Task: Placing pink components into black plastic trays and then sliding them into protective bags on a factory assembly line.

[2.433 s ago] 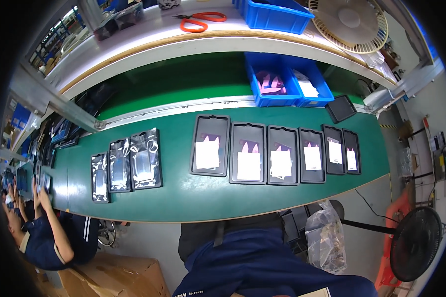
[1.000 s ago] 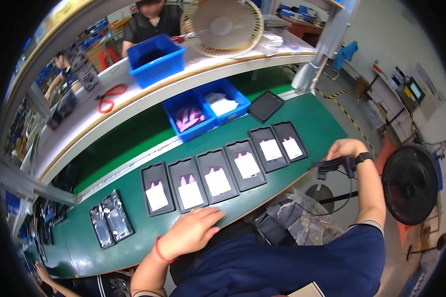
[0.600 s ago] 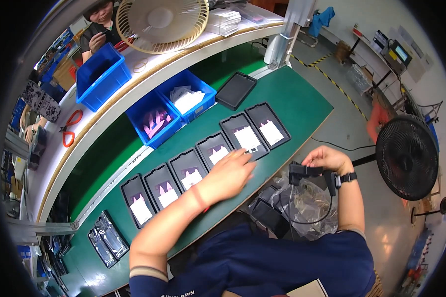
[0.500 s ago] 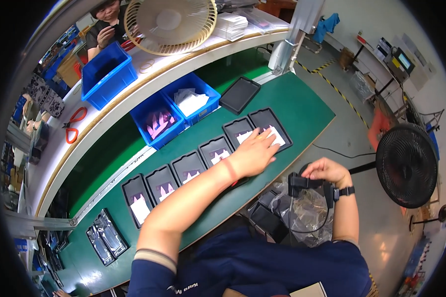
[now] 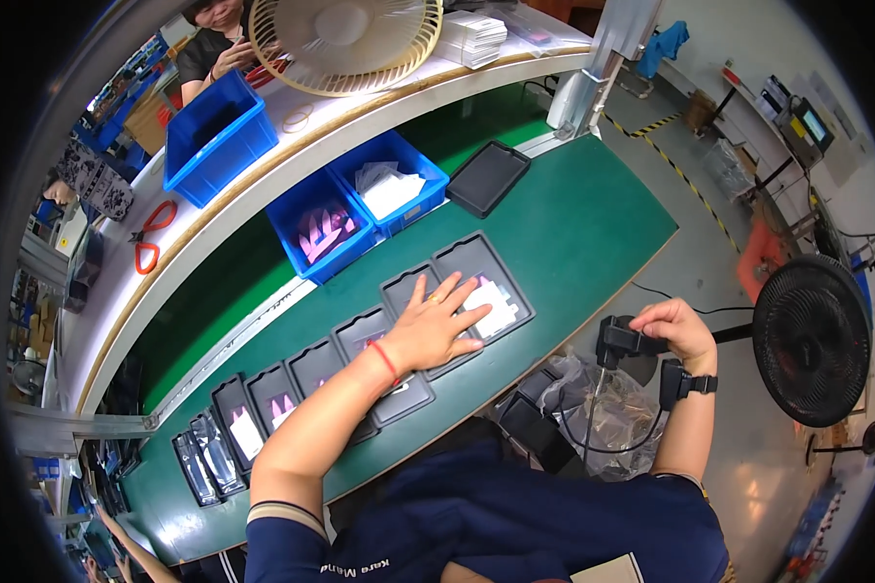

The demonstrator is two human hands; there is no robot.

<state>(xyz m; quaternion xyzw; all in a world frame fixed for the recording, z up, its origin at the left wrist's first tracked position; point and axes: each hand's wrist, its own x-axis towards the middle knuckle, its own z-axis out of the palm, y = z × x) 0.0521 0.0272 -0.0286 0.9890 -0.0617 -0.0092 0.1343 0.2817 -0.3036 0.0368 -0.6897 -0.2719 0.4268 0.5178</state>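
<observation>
My left hand (image 5: 434, 328) lies with fingers spread across the right part of a row of shallow black trays. The tray at the row's right end (image 5: 469, 260) holds a white card (image 5: 496, 313) with a pink-purple piece beside it. Under the fingers, the neighbouring tray (image 5: 400, 288) is partly covered. Farther left, similar trays hold white and pink pieces; my forearm hides some of them. Off the table's near edge, my right hand (image 5: 678, 328) is raised with its fingers curled together, close to a black device (image 5: 624, 336). What those fingers pinch, if anything, is hidden.
Blue bins (image 5: 329, 238) of pink and white pieces stand behind the trays. A spare black tray (image 5: 489, 179) lies farther back. Clear-wrapped black trays (image 5: 204, 464) sit at the left end. A black fan (image 5: 812, 340) stands right; a person (image 5: 226, 49) is across the bench.
My left hand has slid left, and the row of trays has shifted with it, up against the wrapped trays. My right hand stays raised with its fingers together. The view has shifted slightly.
</observation>
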